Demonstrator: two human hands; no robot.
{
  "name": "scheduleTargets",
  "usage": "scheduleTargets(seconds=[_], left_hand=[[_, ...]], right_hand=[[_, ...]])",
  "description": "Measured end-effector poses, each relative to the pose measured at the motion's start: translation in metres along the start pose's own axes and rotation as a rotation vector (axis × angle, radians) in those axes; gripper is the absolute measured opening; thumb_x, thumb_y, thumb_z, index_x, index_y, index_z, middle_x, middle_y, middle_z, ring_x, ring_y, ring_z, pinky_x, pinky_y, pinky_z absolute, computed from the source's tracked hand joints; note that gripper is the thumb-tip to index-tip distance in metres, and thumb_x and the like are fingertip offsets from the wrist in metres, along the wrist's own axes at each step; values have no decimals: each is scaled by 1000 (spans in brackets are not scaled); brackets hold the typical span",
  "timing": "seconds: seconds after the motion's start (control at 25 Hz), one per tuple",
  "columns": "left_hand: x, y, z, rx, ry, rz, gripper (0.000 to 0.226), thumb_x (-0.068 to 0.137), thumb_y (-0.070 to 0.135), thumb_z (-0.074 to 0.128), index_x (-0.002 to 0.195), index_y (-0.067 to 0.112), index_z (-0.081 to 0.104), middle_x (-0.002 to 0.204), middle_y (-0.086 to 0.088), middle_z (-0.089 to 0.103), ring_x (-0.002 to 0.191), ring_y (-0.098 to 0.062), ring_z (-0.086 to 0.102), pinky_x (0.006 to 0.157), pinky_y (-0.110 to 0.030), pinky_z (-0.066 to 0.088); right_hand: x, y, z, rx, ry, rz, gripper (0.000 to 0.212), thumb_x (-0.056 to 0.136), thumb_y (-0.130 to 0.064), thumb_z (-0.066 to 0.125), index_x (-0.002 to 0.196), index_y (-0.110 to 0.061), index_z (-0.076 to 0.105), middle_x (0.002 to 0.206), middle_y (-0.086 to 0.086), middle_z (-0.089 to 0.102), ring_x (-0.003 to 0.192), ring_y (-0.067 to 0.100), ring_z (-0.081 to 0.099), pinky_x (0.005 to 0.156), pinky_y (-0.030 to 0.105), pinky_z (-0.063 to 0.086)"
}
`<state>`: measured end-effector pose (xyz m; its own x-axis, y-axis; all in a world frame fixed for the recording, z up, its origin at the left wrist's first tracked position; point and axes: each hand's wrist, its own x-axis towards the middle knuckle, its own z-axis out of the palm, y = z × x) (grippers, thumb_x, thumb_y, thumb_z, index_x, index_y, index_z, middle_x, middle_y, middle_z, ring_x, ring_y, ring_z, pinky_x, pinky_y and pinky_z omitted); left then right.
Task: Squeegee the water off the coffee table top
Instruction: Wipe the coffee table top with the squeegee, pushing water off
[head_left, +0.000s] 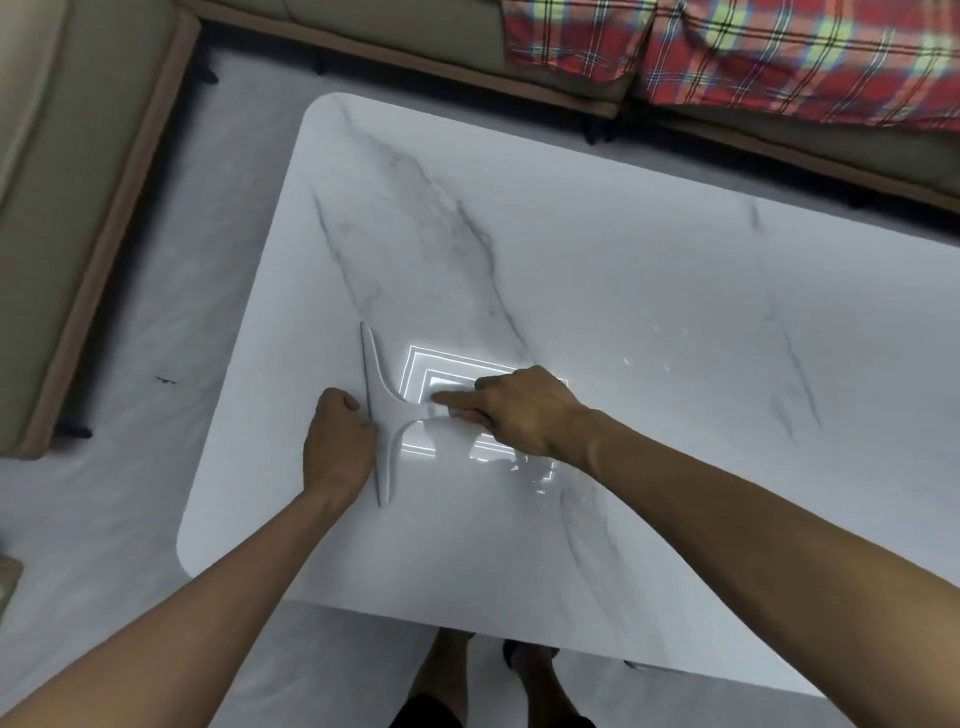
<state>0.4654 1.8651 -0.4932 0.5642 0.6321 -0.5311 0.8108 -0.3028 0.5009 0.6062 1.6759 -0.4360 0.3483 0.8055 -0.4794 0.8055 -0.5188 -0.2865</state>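
Head cam: squeegee (385, 421) sits on the coffee table (623, 260) near its left end, right hand (519, 410) wrapped round the handle (418, 410), forefinger along it, for pressure I'd guess. Left hand (337, 447) curled against the blade (370, 364) (gripping? can't tell), probably steadying.

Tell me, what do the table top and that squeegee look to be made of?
The table top looks like polished marble or a marble-look slab: white, grey veins, a sharp square reflection. The squeegee seems smooth pale plastic, moulded in one piece; its darker thin edge may be rubber.
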Motion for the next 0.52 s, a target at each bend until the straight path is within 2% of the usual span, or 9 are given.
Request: scheduleTargets(seconds=[0.08, 0.2, 0.32, 0.4, 0.52], left_hand=[[3, -2, 1, -2, -30, -15, 17, 84, 9, 51, 96, 17, 42, 86, 2, 52, 77, -22, 53, 55, -28, 38], [-2, -1, 9, 21, -114, -1, 21, 83, 10, 55, 97, 18, 42, 92, -1, 53, 76, -20, 53, 55, -28, 35], [-17, 10, 25, 61, -201, 58, 22, 81, 12, 58, 83, 24, 40, 93, 0, 49, 75, -15, 49, 55, -24, 31], [-32, 18, 38, 119, -269, 104, 27, 81, 12, 57, 74, 27, 36, 95, -1, 46, 79, -18, 48, 55, -26, 30], [-60, 25, 55, 181, -375, 115, 25, 84, 16, 57, 75, 29, 37, 91, 1, 47, 77, -18, 47, 58, -28, 32]], right_hand=[[23, 8, -1, 25, 20, 66, 41, 101, -47, 21, 140, -51, 33, 102, -3, 64, 94, 26, 61, 67, 32, 37], [10, 50, 2, 86, 58, 215, 40, 100, -51, 20, 137, -55, 34, 111, -5, 66, 101, 27, 62, 70, 32, 37], [-50, 88, 14, 150, 114, 387, 40, 98, -56, 19, 135, -56, 34, 114, -6, 68, 99, 27, 62, 70, 33, 40], [-106, 107, 28, 173, 137, 502, 39, 98, -57, 20, 133, -55, 37, 111, -8, 69, 95, 27, 63, 71, 34, 45], [-184, 124, 43, 170, 144, 636, 37, 98, -56, 22, 129, -57, 42, 98, -11, 70, 79, 24, 61, 64, 32, 44]])
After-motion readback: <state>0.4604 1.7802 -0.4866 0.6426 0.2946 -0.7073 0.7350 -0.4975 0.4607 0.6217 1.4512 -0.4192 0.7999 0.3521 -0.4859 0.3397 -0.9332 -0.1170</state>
